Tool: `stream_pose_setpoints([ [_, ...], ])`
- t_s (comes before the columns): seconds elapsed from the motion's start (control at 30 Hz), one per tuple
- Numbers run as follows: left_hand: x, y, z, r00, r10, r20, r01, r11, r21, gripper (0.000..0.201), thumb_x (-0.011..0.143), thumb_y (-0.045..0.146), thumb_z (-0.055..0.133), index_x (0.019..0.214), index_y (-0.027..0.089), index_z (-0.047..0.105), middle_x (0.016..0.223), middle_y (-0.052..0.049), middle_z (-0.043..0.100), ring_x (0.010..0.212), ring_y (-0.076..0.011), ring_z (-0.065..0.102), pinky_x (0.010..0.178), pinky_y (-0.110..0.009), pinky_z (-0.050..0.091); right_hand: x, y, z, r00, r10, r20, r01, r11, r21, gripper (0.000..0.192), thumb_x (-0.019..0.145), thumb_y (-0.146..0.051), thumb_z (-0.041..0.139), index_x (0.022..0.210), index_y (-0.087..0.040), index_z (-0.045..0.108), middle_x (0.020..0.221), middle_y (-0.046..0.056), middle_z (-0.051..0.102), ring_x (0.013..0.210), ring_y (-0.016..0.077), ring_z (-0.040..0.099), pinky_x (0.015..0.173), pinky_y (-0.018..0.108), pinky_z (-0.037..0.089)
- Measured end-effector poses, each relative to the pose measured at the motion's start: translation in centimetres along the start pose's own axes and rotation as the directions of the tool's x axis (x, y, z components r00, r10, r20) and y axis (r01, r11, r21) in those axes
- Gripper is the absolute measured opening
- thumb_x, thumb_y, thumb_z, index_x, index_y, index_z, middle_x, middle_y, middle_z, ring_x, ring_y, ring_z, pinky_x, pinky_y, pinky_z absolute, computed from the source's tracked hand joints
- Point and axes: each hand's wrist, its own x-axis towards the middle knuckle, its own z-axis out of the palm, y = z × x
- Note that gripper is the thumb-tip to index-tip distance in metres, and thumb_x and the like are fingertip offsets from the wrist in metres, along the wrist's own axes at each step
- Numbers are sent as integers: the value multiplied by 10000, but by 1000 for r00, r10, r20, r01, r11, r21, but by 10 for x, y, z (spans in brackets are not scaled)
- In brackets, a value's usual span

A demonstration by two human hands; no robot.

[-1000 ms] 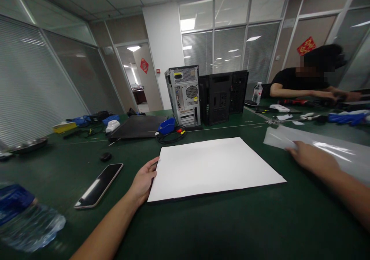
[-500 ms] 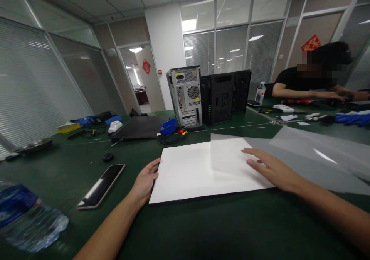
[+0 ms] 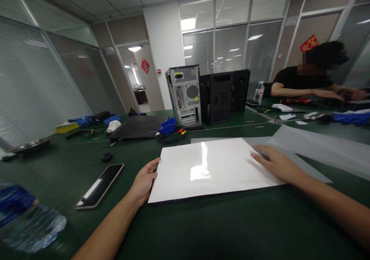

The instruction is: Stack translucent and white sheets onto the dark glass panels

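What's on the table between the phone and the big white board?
In the head view, only the person's left hand, touching the white board; otherwise bare green table beside the phone.

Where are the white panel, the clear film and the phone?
white panel [image 3: 208, 171], head view, middle of its glossy face
clear film [image 3: 318, 150], head view, loose part right of the panel
phone [image 3: 100, 185], head view, middle of its screen

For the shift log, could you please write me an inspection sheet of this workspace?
Surface: green table.
Job's things: white panel lying flat under a clear film sheet.
Clutter: smartphone, water bottle, black lid, computer towers.
Grippers: left hand at the panel's left edge; right hand flat on the film.
Cables: black coil by the towers.
Surroundings: glass partitions; seated person working opposite.
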Motion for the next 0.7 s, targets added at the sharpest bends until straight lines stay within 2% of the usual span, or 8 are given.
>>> stream_pose_setpoints([
  [0.1,1,0,-1,1000,-1,-10,1,1000,4,664,642,-99,511,1249,167,554,1298,-153,604,911,-229,707,676,-318,590,0,0,-1,999,0,-44,-4,995,-98,680,880,-680,327,1291,-189,556,1351,110,529,1202,289,516,1041,464,409],
  [0.2,2,-1,-2,1000,2,-10,-2,1000,-1,662,634,-100,521,1235,172,571,1289,-147,612,909,-228,709,681,-320,593,-3,5,3,999,31,19,-26,980,-199,700,866,-687,339,1253,-163,597,1298,150,563,1127,340,557,969,526,440],
  [0.3,2,-2,-2,1000,9,3,-9,1000,0,661,630,-96,533,1228,182,577,1299,-143,606,910,-230,709,688,-324,595,-5,3,3,995,2,95,8,995,-104,706,875,-689,329,1308,-183,561,1341,125,540,1174,314,537,1004,494,431],
  [0.4,1,-1,0,1000,2,-5,-2,1000,5,667,632,-97,526,1239,177,569,1290,-146,612,887,-225,713,685,-324,594,-4,-1,-1,995,-67,74,69,998,-13,684,889,-674,327,1367,-218,502,1404,85,491,1249,275,486,1071,453,385],
  [0.47,-1,1,1,1000,-7,-16,7,1000,6,679,631,-101,514,1250,173,561,1274,-148,622,868,-219,716,681,-320,592,-3,-1,-3,997,-61,41,63,997,-53,690,882,-673,341,1365,-208,505,1400,95,492,1234,289,495,1061,474,387],
  [0.57,-2,3,3,1000,-10,-25,10,1000,5,679,633,-102,505,1253,170,560,1273,-149,623,870,-219,715,675,-315,589,-2,3,-2,998,-17,66,26,990,-135,691,870,-674,352,1313,-185,557,1349,118,531,1167,313,538,1002,502,424],
  [0.7,-3,3,4,1000,-7,-30,7,1000,10,667,627,-108,495,1234,159,570,1293,-152,612,917,-224,707,675,-303,585,-3,0,-3,991,-71,115,77,996,-46,641,886,-664,344,1305,-233,567,1361,73,532,1207,280,520,1036,464,411],
])
